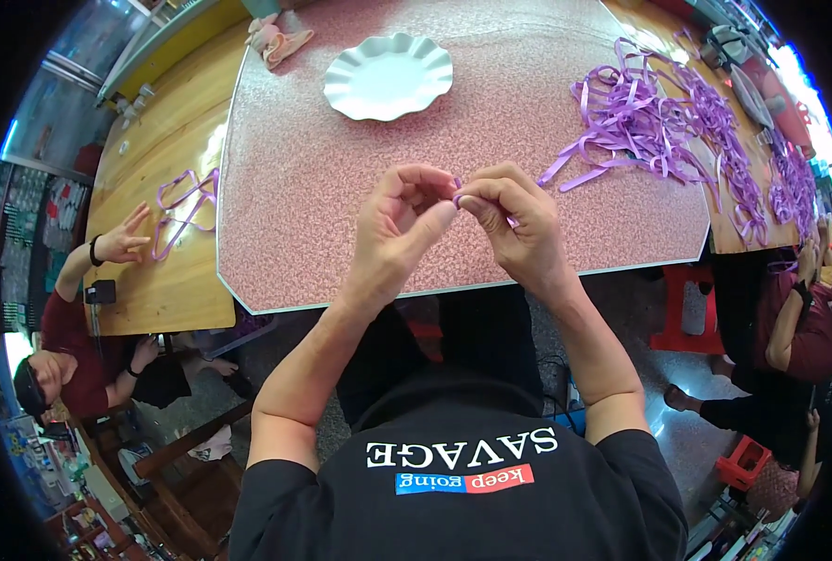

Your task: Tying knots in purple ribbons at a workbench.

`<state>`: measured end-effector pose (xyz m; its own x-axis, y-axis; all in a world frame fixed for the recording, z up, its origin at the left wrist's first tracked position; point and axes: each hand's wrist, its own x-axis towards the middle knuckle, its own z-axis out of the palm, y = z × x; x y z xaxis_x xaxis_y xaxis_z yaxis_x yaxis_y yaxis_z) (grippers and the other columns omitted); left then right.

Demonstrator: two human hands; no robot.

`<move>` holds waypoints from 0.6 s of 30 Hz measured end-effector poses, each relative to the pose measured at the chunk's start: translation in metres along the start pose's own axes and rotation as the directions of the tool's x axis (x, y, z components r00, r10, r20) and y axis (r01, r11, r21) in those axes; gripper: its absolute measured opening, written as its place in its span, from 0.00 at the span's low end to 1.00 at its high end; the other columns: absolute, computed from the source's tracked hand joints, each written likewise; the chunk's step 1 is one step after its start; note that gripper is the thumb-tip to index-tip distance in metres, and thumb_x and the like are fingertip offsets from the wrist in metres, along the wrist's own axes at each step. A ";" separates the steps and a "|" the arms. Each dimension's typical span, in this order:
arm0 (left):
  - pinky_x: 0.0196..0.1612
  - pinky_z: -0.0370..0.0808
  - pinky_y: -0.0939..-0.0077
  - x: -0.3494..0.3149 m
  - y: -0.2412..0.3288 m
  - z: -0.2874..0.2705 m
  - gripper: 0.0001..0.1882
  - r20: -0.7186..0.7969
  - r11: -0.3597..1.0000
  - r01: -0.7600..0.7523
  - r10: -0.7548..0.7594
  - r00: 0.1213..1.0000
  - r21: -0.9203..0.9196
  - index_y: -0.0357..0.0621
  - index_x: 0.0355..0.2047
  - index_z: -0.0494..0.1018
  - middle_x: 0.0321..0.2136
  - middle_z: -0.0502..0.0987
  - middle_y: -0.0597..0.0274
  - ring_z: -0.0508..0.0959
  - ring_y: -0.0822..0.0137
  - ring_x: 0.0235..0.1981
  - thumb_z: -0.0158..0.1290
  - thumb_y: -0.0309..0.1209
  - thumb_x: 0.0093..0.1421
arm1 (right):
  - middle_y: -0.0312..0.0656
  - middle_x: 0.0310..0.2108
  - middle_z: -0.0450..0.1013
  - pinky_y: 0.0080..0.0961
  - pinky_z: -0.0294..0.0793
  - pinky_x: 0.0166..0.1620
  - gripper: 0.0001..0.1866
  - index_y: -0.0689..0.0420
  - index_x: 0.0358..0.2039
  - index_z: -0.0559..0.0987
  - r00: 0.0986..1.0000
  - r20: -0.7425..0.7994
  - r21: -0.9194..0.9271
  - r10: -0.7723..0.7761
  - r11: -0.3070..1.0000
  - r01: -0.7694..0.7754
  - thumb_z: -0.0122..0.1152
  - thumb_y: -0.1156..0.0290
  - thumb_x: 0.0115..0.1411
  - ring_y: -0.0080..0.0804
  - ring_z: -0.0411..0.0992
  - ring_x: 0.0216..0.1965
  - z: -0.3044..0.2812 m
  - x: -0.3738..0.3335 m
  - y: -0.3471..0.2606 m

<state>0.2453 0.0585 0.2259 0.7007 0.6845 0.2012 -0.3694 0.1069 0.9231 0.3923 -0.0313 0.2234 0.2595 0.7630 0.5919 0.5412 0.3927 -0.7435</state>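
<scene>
Above the near part of the pink speckled table mat, my left hand and my right hand meet at the fingertips. Both are closed in a pinch on a purple ribbon, of which only small bits show between the fingers. The rest of that ribbon is mostly hidden by my right hand. To the right of my hands, a tangled pile of purple ribbons lies on the mat. A white dish with a wavy rim stands farther back, beyond my hands.
A loose purple ribbon lies on the wooden table at left, near another person's hand. More purple ribbons trail along the right side, where a second person sits. A small pinkish cloth item lies at the far left corner.
</scene>
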 end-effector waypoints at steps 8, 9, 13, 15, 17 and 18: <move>0.47 0.75 0.82 -0.001 -0.026 0.003 0.10 -0.085 0.984 -0.137 0.147 0.986 0.109 0.37 0.44 0.70 0.41 0.75 0.62 0.76 0.76 0.42 0.57 0.19 0.64 | 0.40 0.35 0.75 0.18 0.71 0.28 0.03 0.64 0.36 0.80 0.990 -0.011 0.053 0.140 0.989 -0.139 0.62 0.79 0.63 0.21 0.72 0.28 0.001 -0.003 0.005; 0.47 0.76 0.82 -0.001 -0.029 0.004 0.09 -0.127 0.987 -0.140 0.148 0.981 0.074 0.38 0.43 0.70 0.41 0.75 0.61 0.77 0.76 0.42 0.57 0.19 0.64 | 0.40 0.35 0.75 0.18 0.71 0.28 0.03 0.64 0.36 0.80 0.990 -0.010 0.054 0.140 0.989 -0.139 0.62 0.79 0.63 0.21 0.72 0.28 0.002 -0.003 0.006; 0.46 0.77 0.81 0.000 -0.034 0.013 0.09 -0.207 0.992 -0.126 0.118 0.971 -0.027 0.38 0.42 0.70 0.41 0.76 0.59 0.77 0.75 0.42 0.57 0.20 0.64 | 0.40 0.34 0.76 0.16 0.71 0.26 0.04 0.64 0.38 0.81 0.993 -0.065 0.027 0.100 0.995 -0.099 0.63 0.80 0.62 0.19 0.72 0.25 0.004 -0.004 0.009; 0.46 0.77 0.80 0.000 -0.033 0.017 0.08 -0.259 0.989 -0.078 0.042 0.965 -0.129 0.38 0.41 0.70 0.41 0.77 0.57 0.78 0.74 0.41 0.57 0.20 0.64 | 0.40 0.34 0.76 0.17 0.72 0.26 0.05 0.64 0.38 0.82 0.994 -0.091 0.003 0.061 0.998 -0.061 0.64 0.80 0.61 0.19 0.72 0.25 0.006 -0.004 0.010; 0.47 0.77 0.79 0.000 -0.034 0.018 0.09 -0.255 0.978 -0.061 0.007 0.967 -0.202 0.38 0.42 0.70 0.41 0.77 0.58 0.78 0.74 0.41 0.57 0.20 0.64 | 0.41 0.35 0.77 0.17 0.73 0.26 0.05 0.64 0.38 0.81 0.993 -0.117 -0.022 0.025 0.999 -0.028 0.64 0.81 0.61 0.19 0.73 0.25 0.006 -0.004 0.011; 0.47 0.77 0.79 0.001 -0.035 0.019 0.09 -0.248 0.961 -0.042 -0.028 0.968 -0.273 0.38 0.42 0.69 0.40 0.76 0.58 0.77 0.74 0.41 0.57 0.21 0.64 | 0.41 0.35 0.77 0.17 0.73 0.26 0.05 0.64 0.38 0.81 0.993 -0.117 -0.022 0.024 0.999 -0.027 0.64 0.81 0.61 0.19 0.73 0.25 0.007 -0.003 0.011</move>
<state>0.2701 0.0419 0.2003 0.5376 0.8386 0.0880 -0.5514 0.2707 0.7891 0.3921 -0.0261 0.2112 0.3642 0.7074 0.6058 0.5515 0.3603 -0.7523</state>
